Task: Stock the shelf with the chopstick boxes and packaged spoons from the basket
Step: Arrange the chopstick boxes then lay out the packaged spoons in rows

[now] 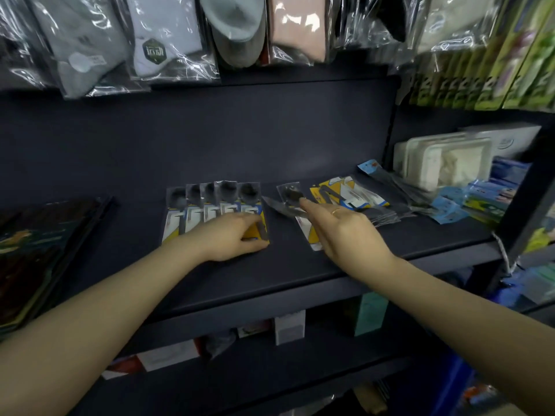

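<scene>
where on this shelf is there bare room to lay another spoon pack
Bare shelf lies between the dark boxes and the spoon row. The right side is crowded with loose packs.

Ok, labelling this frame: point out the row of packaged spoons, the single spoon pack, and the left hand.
row of packaged spoons (210, 205), head view, card fronts.
single spoon pack (289, 192), head view, bowl end.
left hand (231, 238), head view, back of hand.
</scene>
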